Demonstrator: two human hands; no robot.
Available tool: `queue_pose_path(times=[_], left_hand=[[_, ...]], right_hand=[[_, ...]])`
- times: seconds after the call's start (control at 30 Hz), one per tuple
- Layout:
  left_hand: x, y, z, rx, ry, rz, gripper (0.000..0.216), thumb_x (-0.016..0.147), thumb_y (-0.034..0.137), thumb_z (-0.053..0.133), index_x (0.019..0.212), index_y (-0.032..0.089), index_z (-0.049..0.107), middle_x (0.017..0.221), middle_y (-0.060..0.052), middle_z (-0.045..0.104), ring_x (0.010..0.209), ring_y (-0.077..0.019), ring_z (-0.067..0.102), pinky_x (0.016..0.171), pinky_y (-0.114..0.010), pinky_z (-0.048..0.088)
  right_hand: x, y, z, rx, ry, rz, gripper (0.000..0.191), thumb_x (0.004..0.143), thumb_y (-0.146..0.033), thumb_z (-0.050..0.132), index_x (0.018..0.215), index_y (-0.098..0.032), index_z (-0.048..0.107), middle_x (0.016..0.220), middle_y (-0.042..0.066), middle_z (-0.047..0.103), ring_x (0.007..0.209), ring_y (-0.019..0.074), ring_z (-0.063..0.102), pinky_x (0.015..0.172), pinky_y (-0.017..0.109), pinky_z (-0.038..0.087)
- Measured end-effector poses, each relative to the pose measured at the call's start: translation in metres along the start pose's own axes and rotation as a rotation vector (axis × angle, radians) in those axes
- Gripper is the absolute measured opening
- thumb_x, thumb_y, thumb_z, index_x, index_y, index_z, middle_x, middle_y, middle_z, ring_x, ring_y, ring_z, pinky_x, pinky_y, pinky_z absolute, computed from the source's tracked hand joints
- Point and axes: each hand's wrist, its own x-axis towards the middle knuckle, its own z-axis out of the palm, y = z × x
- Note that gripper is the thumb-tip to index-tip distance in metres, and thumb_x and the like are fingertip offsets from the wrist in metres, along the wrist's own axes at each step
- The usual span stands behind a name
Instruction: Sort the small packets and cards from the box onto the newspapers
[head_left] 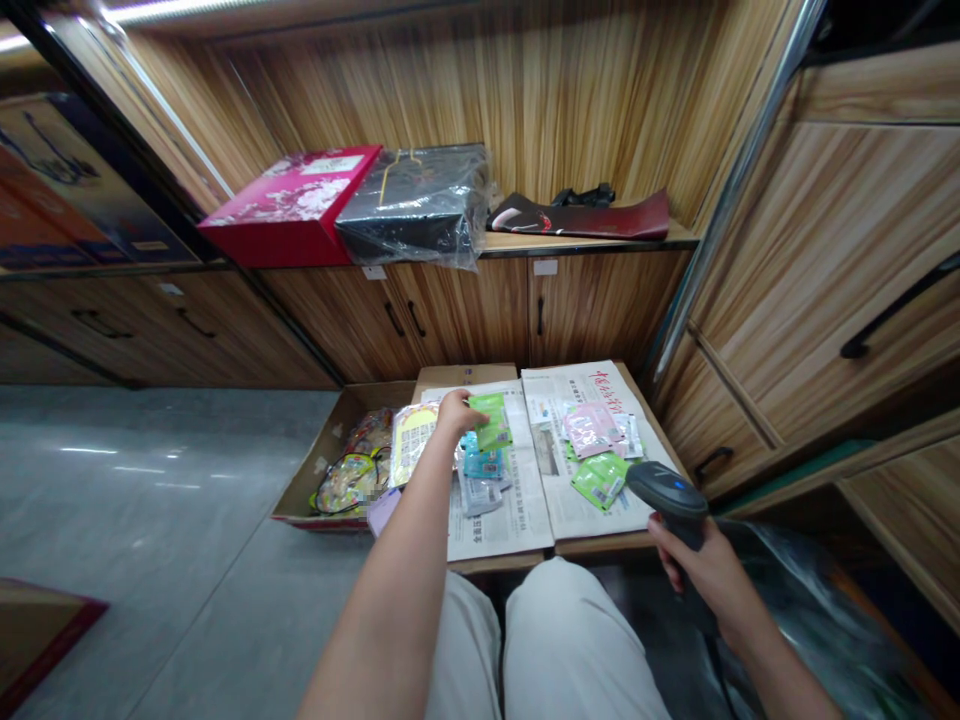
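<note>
My left hand (459, 412) is closed on a green packet (491, 422) above the left newspaper sheet. Just under that packet lie a blue packet (482, 462) and a pale grey-white packet (480, 495). My right hand (697, 550) grips the handle of a dark barcode scanner (667, 490), with its head toward the packets on the right. On the right newspaper (536, 400) rest a pink packet (592, 428) and another green packet (600, 480), partly overlapping others.
An open cardboard box (300, 505) with bagged items stands left of the newspapers. A yellow printed card (412, 440) leans at its edge. Behind are wooden cabinets (465, 310) with a pink box (292, 205) and a plastic-wrapped black box (416, 195) on the shelf.
</note>
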Motion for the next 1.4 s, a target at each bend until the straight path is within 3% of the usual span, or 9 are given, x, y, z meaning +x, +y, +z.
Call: queue_pose_path(times=[0.1,0.2,0.33,0.47,0.63,0.83,1.1,1.4], left_hand=[[-0.009,0.008,0.034,-0.325,-0.089,-0.055,0.03,0.049,0.005,0.078,0.07,0.014,0.06,0.064,0.002,0.061,0.062,-0.0151,0.062,0.06,-0.026,0.052],[-0.017,0.014,0.071,-0.485,-0.12,-0.125,0.025,0.051,0.003,0.076,0.066,0.014,0.059,0.062,0.002,0.061,0.061,-0.0137,0.062,0.062,-0.028,0.054],[-0.024,0.018,0.108,-0.586,-0.119,-0.182,0.026,0.051,0.003,0.077,0.064,0.013,0.057,0.062,0.002,0.06,0.058,-0.0114,0.061,0.064,-0.03,0.055],[-0.027,0.02,0.128,-0.584,-0.142,-0.235,0.029,0.051,0.003,0.078,0.066,0.013,0.057,0.063,0.001,0.061,0.06,-0.0127,0.062,0.065,-0.031,0.055],[-0.028,0.02,0.137,-0.596,-0.136,-0.264,0.03,0.054,0.001,0.077,0.074,0.013,0.059,0.067,-0.001,0.064,0.063,-0.0147,0.065,0.066,-0.031,0.055],[-0.03,0.02,0.131,-0.616,-0.149,-0.274,0.033,0.052,0.002,0.079,0.077,0.013,0.06,0.069,-0.002,0.065,0.07,-0.0182,0.068,0.067,-0.03,0.055],[-0.029,0.02,0.126,-0.65,-0.123,-0.26,0.027,0.057,-0.003,0.073,0.07,0.014,0.055,0.064,0.0,0.062,0.06,-0.0121,0.063,0.065,-0.029,0.055],[-0.028,0.015,0.149,-0.651,-0.065,-0.359,0.039,0.059,0.008,0.082,0.065,0.016,0.045,0.06,0.002,0.056,0.055,-0.0103,0.06,0.062,-0.028,0.055]], right_hand=[[-0.001,-0.003,0.003,0.01,-0.006,-0.007,0.046,0.062,-0.053,0.078,0.082,-0.016,0.061,0.043,-0.007,0.053,0.031,0.0091,0.044,0.029,0.02,0.035],[-0.001,-0.006,0.005,0.0,-0.008,-0.023,0.047,0.062,-0.051,0.079,0.087,-0.016,0.062,0.043,-0.007,0.053,0.031,0.0094,0.044,0.029,0.02,0.035],[-0.001,-0.007,0.006,-0.038,-0.019,-0.03,0.043,0.064,-0.052,0.077,0.085,-0.016,0.062,0.043,-0.007,0.054,0.03,0.0101,0.045,0.029,0.02,0.035],[-0.002,-0.003,0.005,-0.075,-0.022,-0.039,0.039,0.065,-0.052,0.075,0.076,-0.018,0.06,0.039,-0.008,0.051,0.029,0.0101,0.043,0.029,0.021,0.034],[-0.002,-0.002,0.002,-0.095,-0.014,-0.057,0.036,0.067,-0.051,0.074,0.073,-0.02,0.058,0.035,-0.009,0.047,0.027,0.0101,0.04,0.029,0.022,0.032],[-0.002,-0.003,-0.001,-0.088,0.012,-0.051,0.037,0.066,-0.053,0.075,0.073,-0.02,0.059,0.033,-0.008,0.046,0.027,0.011,0.04,0.03,0.023,0.032],[0.0,-0.002,-0.006,-0.036,0.04,-0.048,0.046,0.062,-0.057,0.077,0.08,-0.018,0.062,0.041,-0.007,0.051,0.029,0.0109,0.043,0.029,0.022,0.034],[0.0,-0.008,-0.023,0.039,0.11,-0.016,0.047,0.063,-0.053,0.08,0.083,-0.015,0.063,0.046,-0.007,0.053,0.035,0.009,0.045,0.03,0.019,0.037]])
